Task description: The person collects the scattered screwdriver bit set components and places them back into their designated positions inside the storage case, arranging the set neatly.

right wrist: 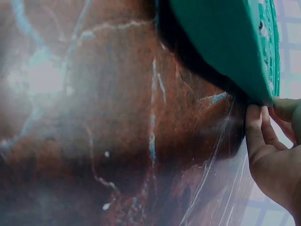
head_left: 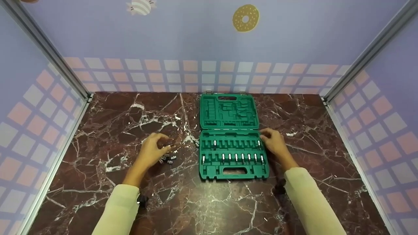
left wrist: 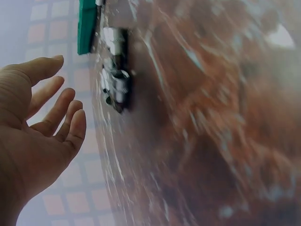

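A green plastic tool case (head_left: 213, 171) lies open on the table, its lid tilted back. Several metal bit sockets (head_left: 236, 158) stand in its lower row, with two more in the upper row. My right hand (head_left: 274, 142) pinches the case's right edge, thumb above and fingers below in the right wrist view. To the left of the case, my left hand (head_left: 152, 150) hovers beside a small pile of loose bit sockets (head_left: 171, 158). Its fingers are loosely curved and hold nothing; in the left wrist view the sockets (left wrist: 117, 82) lie apart from the fingertips.
The dark red marbled table (head_left: 209, 209) has white veins. A patterned back wall (head_left: 209, 42) stands behind it, with side walls left and right. The case's lid (head_left: 206, 112) has moulded recesses and reaches close to the back wall.
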{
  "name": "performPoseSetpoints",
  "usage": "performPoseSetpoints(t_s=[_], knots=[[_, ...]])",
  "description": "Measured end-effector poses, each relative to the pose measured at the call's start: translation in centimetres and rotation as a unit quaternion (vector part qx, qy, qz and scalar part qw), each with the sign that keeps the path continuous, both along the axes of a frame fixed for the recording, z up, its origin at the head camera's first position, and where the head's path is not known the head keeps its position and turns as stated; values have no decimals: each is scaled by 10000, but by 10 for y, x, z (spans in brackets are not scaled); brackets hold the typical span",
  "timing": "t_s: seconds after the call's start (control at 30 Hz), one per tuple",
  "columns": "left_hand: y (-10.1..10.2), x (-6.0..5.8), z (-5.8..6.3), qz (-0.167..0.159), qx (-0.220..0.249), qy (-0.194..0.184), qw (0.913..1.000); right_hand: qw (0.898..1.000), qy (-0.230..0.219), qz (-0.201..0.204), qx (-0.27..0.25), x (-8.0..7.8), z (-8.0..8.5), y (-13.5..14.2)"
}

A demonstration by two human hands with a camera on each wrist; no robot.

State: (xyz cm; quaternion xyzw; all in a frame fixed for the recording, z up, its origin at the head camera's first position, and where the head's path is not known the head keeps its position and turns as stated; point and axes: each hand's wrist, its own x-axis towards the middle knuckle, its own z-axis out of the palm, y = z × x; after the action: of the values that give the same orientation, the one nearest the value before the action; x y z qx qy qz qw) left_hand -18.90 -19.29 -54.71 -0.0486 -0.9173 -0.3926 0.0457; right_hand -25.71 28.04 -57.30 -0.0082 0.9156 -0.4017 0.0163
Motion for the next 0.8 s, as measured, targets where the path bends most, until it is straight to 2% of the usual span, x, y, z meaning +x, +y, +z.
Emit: performPoseSetpoints(t_s=[0.3, 0.43, 0.67, 0.8], knots=[[-20, 6, -10, 245, 62, -416, 9988, 9997, -47, 201, 140, -4, 5, 2], [-25, 6, -12, 268, 90, -441, 9986, 9995, -175, 214, 164, -5, 9, 3], [-23, 4, -14, 256, -34, -473, 9985, 9991, -281, 216, 229, -5, 9, 6], [-19, 2, -16, 402, -186, -474, 9979, 9991, -218, 256, 254, -5, 6, 4]])
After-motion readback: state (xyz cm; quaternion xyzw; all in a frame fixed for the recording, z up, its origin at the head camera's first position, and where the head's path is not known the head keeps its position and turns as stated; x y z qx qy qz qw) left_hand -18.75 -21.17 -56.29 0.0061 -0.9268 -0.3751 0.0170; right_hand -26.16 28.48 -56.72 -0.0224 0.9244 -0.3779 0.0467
